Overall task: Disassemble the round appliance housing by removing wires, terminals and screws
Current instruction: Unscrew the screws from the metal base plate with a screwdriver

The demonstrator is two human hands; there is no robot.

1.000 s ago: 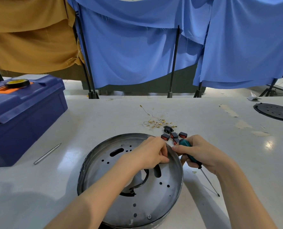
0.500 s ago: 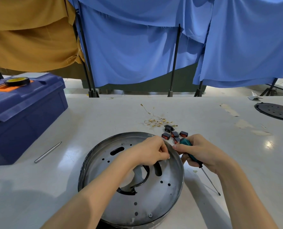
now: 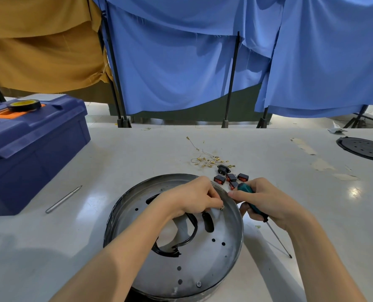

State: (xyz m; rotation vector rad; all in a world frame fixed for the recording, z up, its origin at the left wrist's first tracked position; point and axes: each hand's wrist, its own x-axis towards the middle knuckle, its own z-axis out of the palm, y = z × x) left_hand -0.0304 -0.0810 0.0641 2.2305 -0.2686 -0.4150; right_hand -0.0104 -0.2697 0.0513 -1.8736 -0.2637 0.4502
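The round metal housing [image 3: 216, 264] lies open side up on the white table, with holes, slots and a black cable ring inside. My left hand [image 3: 192, 198] reaches into it near the far right rim and pinches a small screw [image 3: 222, 207] between its fingertips. My right hand [image 3: 266, 202] sits just outside that rim, thumb on the edge, gripping a teal-handled screwdriver [image 3: 250, 200] whose shaft points down to the right onto the table. Another screw [image 3: 199, 284] sits in the housing floor near the front rim.
Loose wires with brass terminals [image 3: 207, 160] and several red rocker switches [image 3: 231, 178] lie beyond the housing. A blue toolbox [image 3: 28, 149] with a tape roll stands at left, a metal rod [image 3: 63, 199] beside it. A black perforated disc [image 3: 364, 149] lies far right.
My left hand has shifted slightly and its fingertips now hold a small screw clear of the rim. The right hand and screwdriver have hardly moved.
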